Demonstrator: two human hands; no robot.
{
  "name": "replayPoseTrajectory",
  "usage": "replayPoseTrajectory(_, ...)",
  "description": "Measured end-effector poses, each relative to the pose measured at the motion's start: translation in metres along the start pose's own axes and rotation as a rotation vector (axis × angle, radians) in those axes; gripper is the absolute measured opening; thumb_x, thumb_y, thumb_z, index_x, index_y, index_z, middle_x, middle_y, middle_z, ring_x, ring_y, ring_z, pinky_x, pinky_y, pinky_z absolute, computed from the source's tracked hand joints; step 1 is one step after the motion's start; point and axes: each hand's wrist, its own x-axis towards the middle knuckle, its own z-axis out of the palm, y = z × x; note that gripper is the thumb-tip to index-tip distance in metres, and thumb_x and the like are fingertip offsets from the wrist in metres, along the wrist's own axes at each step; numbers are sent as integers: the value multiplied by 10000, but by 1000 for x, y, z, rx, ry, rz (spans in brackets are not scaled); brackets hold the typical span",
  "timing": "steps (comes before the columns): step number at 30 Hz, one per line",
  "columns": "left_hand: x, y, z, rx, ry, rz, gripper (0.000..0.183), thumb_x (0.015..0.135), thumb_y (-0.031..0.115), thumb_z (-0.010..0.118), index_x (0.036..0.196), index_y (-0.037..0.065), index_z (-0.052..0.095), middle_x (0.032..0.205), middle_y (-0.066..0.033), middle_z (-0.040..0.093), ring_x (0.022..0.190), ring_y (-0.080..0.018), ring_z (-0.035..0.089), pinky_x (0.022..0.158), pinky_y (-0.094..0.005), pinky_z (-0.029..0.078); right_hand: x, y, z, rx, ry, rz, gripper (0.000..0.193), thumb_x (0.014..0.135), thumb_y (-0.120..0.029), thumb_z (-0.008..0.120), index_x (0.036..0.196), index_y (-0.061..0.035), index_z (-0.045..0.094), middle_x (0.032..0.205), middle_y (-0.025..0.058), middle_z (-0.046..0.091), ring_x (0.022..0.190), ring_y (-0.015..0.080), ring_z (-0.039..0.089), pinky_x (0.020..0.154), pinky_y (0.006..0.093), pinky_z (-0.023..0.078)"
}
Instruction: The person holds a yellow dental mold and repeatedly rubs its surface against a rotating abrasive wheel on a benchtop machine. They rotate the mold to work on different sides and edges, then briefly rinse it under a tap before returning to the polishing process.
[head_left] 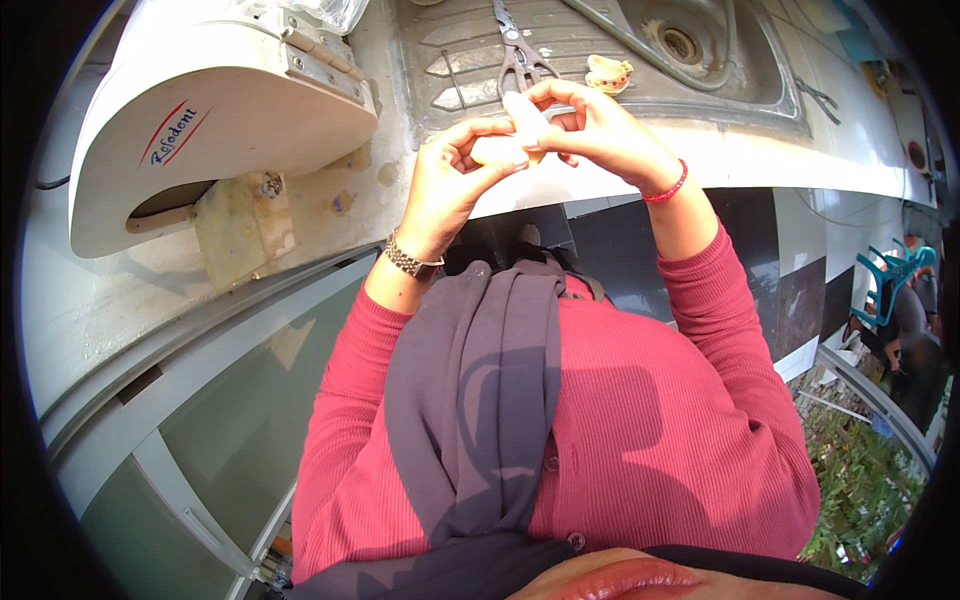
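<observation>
Over the near edge of the steel drainboard point(470, 35), both hands are close together at a pale, plaster-like piece point(527, 117). My left hand point(450, 175) is closed, its thumb and fingers pinching the lower, yellowish-white part point(498, 151). My right hand point(600, 130) grips the whiter upper part between bent fingers and thumb. Whether these parts are one piece or two, I cannot tell, as fingers cover the join. Just beyond my right hand lies a small yellowish dental model point(608, 75) with reddish marks. Dark-handled scissors point(520, 58) rest on the drainboard, blades pointing away.
A white curved-housing machine point(230, 120) with a metal hinge stands on the counter at left. A grey hose point(640, 45) runs beside the sink bowl point(680, 42). Right of it lies a plier-like tool point(818, 95). A teal chair point(890, 275) and a person are at far right.
</observation>
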Motion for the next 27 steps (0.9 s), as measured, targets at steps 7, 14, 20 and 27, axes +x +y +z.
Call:
replayPoseTrajectory(7, 9, -19, -8, -63, 28, -33, 321, 844, 55, 675, 1144, -13, 582, 1107, -91, 622, 1039, -159, 599, 914, -323, 487, 7, 31, 0, 186, 58, 10, 283, 858, -192, 657, 1070, -22, 575, 908, 26, 582, 733, 76, 547, 655, 230, 477)
replayPoseTrajectory(14, 8, -60, -34, 497, 12, 282, 446, 761, -41, 703, 1184, -14, 562, 1140, -95, 613, 1111, -191, 583, 983, -334, 469, 5, 88, 18, -580, 257, -581, 302, 732, 68, 635, 1006, -51, 589, 1147, 92, 533, 962, 249, 619, 777, 300, 549)
replayPoseTrajectory(20, -6, -65, -33, 817, 61, 350, 480, 733, -12, 726, 1188, 35, 581, 1187, -103, 607, 1118, -212, 593, 965, -329, 486, 4, 113, 41, -593, 315, -550, 350, 705, 104, 631, 1018, -51, 612, 1201, 120, 528, 1050, 271, 609, 852, 329, 539)
replayPoseTrajectory(27, -18, -72, -37, 787, 107, 281, 453, 736, 40, 744, 1164, 39, 596, 1174, -98, 616, 1114, -210, 592, 950, -327, 494, -1, 119, 38, -664, 295, -554, 408, 708, 100, 606, 1083, -61, 605, 1242, 129, 524, 1091, 302, 582, 904, 349, 510)
